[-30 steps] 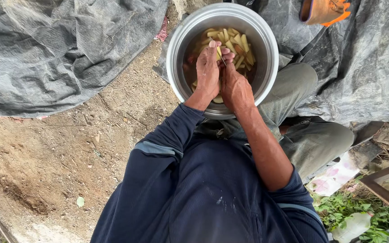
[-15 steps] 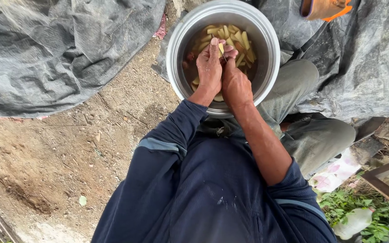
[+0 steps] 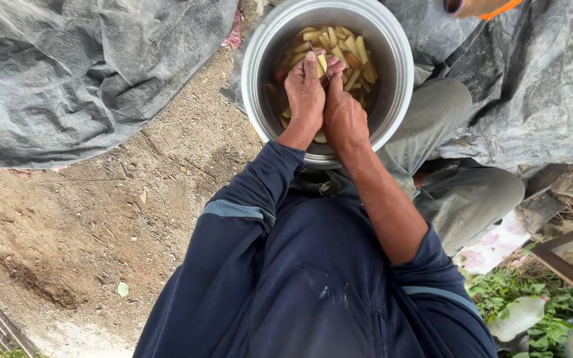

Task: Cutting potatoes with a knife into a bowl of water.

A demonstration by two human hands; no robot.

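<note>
Around us, the crumpled grey plastic tarpaulin (image 3: 81, 73) covers the dirt ground (image 3: 101, 225), and the round silver metal pot (image 3: 392, 86) of pale yellow cut strips (image 3: 346, 50) sits by our knees. Our left hand (image 3: 305, 93) closes its grip on a pale piece (image 3: 322, 63) over the pot; our right hand (image 3: 343, 116), grip curled, seems to press a thin blade there. Thumbs so close, we judge a slip could nick skin. A flat white wrapper with pink print (image 3: 492, 245) lies bottom right.
</note>
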